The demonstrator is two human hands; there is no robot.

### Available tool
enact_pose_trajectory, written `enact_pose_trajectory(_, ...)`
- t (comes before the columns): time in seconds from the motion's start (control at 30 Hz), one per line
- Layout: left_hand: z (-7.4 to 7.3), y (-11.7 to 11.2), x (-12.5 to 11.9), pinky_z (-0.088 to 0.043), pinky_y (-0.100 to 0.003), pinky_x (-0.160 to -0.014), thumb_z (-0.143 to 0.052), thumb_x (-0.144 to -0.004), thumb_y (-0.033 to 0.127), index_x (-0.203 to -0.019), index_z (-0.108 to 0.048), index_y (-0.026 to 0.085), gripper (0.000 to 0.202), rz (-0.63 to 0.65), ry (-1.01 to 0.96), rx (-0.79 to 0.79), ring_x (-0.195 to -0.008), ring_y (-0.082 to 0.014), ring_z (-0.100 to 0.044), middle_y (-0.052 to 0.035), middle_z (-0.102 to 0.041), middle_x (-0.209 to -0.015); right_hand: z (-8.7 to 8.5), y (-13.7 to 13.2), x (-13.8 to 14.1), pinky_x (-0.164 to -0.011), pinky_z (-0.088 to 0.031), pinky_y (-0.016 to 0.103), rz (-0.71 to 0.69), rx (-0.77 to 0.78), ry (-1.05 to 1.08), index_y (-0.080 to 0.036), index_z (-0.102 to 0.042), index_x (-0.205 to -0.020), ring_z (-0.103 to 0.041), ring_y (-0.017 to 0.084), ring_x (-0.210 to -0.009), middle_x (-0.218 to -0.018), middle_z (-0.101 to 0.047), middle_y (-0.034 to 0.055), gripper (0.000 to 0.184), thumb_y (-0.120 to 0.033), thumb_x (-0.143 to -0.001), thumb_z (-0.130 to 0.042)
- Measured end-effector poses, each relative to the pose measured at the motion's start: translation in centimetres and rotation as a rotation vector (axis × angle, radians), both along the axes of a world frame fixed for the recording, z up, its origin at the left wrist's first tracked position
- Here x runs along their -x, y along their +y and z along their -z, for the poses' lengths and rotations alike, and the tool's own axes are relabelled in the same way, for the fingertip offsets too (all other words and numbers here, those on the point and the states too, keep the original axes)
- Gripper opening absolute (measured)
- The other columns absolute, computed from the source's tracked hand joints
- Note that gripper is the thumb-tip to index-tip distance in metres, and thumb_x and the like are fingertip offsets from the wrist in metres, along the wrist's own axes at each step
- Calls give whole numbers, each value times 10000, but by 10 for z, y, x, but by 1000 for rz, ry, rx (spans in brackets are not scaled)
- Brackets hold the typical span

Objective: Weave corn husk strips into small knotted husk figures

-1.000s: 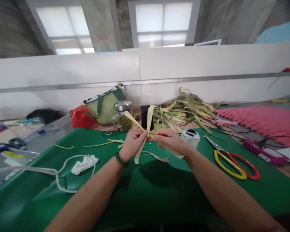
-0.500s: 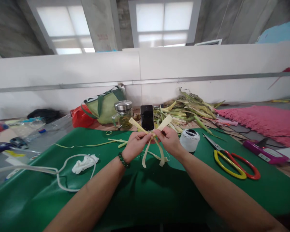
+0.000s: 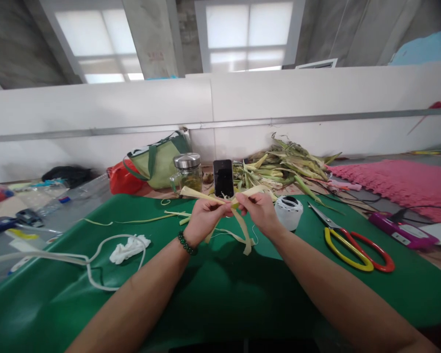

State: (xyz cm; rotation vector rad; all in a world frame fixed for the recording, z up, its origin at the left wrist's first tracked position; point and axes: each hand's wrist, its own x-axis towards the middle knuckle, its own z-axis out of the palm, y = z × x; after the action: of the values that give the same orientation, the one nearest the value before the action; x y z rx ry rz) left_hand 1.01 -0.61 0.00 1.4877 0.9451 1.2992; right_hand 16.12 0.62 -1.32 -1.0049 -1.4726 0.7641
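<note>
Pale yellow corn husk strips point(image 3: 243, 230) meet between my two hands, above the green mat. My left hand point(image 3: 204, 216), with a dark bead bracelet at the wrist, pinches them from the left; one strip sticks out to the upper left. From the right, my right hand point(image 3: 259, 208) pinches the same strips, and another end points to the upper right. Two tails hang below, one partly behind my left hand. The crossing point is largely covered by my fingertips. A thin white thread point(image 3: 256, 235) shows just under my hands.
A phone point(image 3: 223, 177) stands upright beyond my hands, beside a lidded glass mug point(image 3: 188, 176). On the right are a white spool point(image 3: 289, 215) and scissors point(image 3: 347, 240). A husk pile point(image 3: 290, 159) lies behind. White cord point(image 3: 91, 274) and crumpled tissue point(image 3: 130, 248) lie left.
The strip ends above my hands have swung lower and outward to both sides. The left hanging tail has shifted left, partly behind my left hand. Both hands keep their pinch.
</note>
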Motion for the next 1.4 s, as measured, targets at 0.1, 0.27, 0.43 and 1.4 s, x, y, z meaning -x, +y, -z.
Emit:
enact_pose_trajectory(0.1,1,1,0,-542,-278,-599,-792,-567,362,-662,-716,131,261,-26,-68,5,-555,-148,-624,-27,-672,-588,-2,1,0,-480,-429,242,-115,87,188,-154,-614,-604,-507,100,-448,-547,-601,17,374,-515,-703,-628)
enact_pose_trajectory(0.27,3,3,1,-520,-234,-591,-782,-574,409,-652,-714,136,293,-24,-67,67,-543,-101,-577,-14,-660,-624,-5,7,-5,-368,-362,213,-198,351,204,-140,-603,-543,-440,76,-343,-436,-556,12,437,-542,-714,-620)
enact_pose_trajectory(0.43,1,2,0,-512,-231,-576,-797,-546,415,-586,-698,138,297,19,-40,143,-533,-112,-583,-15,-646,-560,-9,10,-8,-354,-327,183,-184,469,288,-137,-596,-537,-410,54,-340,-433,-551,7,392,-440,-786,-586)
enact_pose_trajectory(1.4,11,13,-8,-483,-220,-564,-835,-453,307,-597,-689,123,274,-27,-351,157,-596,-111,-588,-21,-675,-652,24,11,27,-537,-446,258,-334,193,17,-187,-554,-629,-480,111,-526,-575,-500,-22,303,-481,-681,-612)
